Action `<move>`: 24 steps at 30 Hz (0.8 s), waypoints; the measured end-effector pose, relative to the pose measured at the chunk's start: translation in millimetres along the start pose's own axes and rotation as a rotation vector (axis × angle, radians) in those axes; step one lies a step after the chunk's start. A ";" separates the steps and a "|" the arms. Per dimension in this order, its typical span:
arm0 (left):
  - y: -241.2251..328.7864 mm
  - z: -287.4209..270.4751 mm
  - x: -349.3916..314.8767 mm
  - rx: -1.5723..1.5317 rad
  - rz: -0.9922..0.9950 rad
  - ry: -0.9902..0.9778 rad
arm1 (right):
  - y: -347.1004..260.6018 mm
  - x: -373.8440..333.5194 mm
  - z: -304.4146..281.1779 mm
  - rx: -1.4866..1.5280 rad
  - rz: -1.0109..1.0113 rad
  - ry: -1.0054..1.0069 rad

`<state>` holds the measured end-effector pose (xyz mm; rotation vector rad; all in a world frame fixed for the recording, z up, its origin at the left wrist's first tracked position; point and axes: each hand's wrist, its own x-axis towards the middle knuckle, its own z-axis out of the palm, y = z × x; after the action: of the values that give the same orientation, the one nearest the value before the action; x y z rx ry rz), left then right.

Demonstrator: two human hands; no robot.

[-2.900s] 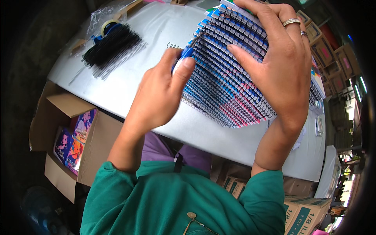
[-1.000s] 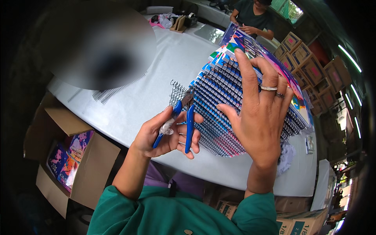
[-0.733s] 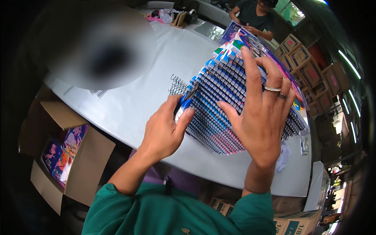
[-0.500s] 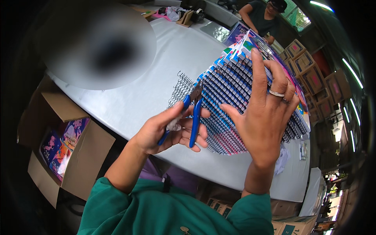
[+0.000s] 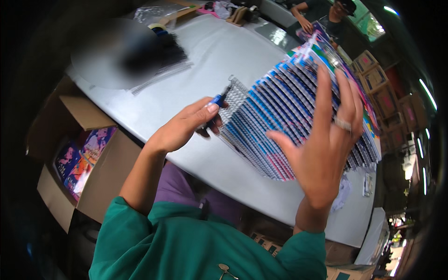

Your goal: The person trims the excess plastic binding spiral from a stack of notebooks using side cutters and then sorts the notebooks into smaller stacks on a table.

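Note:
Blue-handled wire cutters (image 5: 216,100) are gripped in my left hand (image 5: 189,122), with their dark jaws pointing up and away. The jaws reach the loose coil ends (image 5: 235,95) sticking out at the left of a row of spiral-bound notebooks (image 5: 275,109). Whether the jaws touch a coil, I cannot tell. The notebooks stand packed together, their black wire spines facing up toward me. Over the right part of the row spreads my right hand (image 5: 326,135), open, thumb apart from the fingers and a ring on one finger. Its palm is hidden.
A light grey table (image 5: 200,51) carries the notebooks. Loose coils (image 5: 163,74) lie at its far left, partly behind a blurred patch. At the left stands an open cardboard box (image 5: 109,175) with colourful notebooks. Across the table, a person (image 5: 322,16) handles a notebook. Cartons (image 5: 385,93) are stacked behind.
My left hand has moved up and left a little and turned, its fingers now wrapped round the cutters, whose handles were spread before. My right hand stays over the notebooks. The view has shifted slightly.

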<state>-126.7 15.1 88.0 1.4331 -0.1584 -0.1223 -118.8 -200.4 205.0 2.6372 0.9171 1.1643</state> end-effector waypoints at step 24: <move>-145.4 -77.8 -15.2 1.284 0.100 0.988 | -101.2 -148.0 173.2 1.309 -0.360 -0.555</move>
<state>-125.9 74.1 -66.7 2.5591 0.6228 0.9240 -122.8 -180.3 -43.4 2.9643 2.3692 -0.5090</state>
